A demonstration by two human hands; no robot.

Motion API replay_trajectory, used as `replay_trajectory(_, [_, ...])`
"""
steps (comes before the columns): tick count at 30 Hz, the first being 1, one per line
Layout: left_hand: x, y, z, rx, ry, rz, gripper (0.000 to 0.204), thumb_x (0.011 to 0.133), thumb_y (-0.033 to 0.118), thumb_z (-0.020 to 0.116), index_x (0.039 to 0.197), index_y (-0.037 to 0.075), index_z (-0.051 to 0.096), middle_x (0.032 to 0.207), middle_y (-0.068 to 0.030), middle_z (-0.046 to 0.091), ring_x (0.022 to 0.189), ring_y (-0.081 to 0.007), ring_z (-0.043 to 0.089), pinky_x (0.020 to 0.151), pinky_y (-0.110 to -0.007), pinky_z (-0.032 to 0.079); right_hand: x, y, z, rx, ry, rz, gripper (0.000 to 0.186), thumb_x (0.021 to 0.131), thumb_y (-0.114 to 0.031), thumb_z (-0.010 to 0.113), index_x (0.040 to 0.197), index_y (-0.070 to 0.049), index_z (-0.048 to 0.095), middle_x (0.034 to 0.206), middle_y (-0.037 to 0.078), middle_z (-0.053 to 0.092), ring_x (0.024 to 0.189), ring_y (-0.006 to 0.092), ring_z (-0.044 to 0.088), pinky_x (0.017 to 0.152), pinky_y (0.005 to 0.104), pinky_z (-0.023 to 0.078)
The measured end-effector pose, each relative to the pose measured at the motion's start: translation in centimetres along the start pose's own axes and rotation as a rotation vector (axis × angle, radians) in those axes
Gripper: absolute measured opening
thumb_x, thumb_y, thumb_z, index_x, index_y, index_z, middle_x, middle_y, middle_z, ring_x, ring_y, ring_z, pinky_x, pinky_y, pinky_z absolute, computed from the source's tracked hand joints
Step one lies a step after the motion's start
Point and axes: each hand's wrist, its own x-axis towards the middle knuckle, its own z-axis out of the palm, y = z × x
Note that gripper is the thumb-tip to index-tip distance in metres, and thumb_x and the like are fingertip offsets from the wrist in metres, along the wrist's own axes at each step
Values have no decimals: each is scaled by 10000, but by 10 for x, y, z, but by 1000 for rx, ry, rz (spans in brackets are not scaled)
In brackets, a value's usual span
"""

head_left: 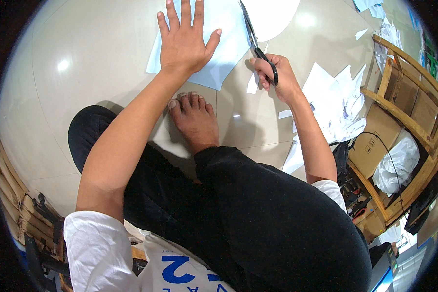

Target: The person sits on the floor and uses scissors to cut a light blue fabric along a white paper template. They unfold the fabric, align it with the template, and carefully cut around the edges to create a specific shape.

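My left hand (185, 43) lies flat with fingers spread on a light blue sheet of paper (224, 53) on the tiled floor. In my right hand (279, 73) is a pair of scissors (259, 47) with black handles, my fingers in the loops. The blades point away from me along the right edge of the blue sheet and look closed or nearly so. Just past the blades lies a white piece of paper with a rounded edge (272, 17). A narrow white paper strip (252, 82) rests on the floor beside my right hand.
Crumpled and cut white paper (337, 102) lies in a heap to the right. Beyond it stands a wooden frame (409, 102) with a cardboard box (374, 141) and a white plastic bag (398, 163). My bare foot (195, 119) is on the floor just below the blue sheet.
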Motion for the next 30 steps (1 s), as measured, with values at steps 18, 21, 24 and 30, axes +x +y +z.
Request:
replay_trajectory(18, [1, 0, -2, 22, -45, -12, 925, 1073, 559, 463, 1727, -29, 176, 1782, -320, 130, 1642, -546, 69, 1332, -651, 53, 8, -8, 1, -17, -16, -20, 278, 952, -227, 797, 778, -77, 639, 571, -17, 566, 436, 55, 493, 410, 223, 396])
replay_trajectory(21, [1, 0, 0, 18, -38, -11, 928, 1072, 561, 464, 1726, -30, 176, 1781, -322, 133, 1640, -549, 69, 1332, -651, 50, 8, -11, 1, -29, -12, -40, 288, 945, -258, 799, 788, -69, 650, 567, -11, 570, 428, 63, 488, 419, 230, 394])
replay_trajectory(24, [1, -1, 0, 14, -31, -10, 930, 1070, 562, 465, 1726, -30, 177, 1781, -324, 135, 1640, -549, 71, 1331, -652, 48, 14, -16, -1, -16, -18, -45, 306, 937, -297, 802, 800, -63, 659, 569, -10, 571, 422, 69, 485, 424, 234, 390])
replay_trajectory(30, [1, 0, -2, 16, -44, -15, 935, 1065, 563, 471, 1726, -31, 178, 1780, -325, 135, 1640, -551, 72, 1330, -654, 49, 21, -20, 0, -36, -10, -55, 307, 940, -292, 809, 780, -103, 628, 588, -30, 554, 449, 60, 484, 422, 229, 384])
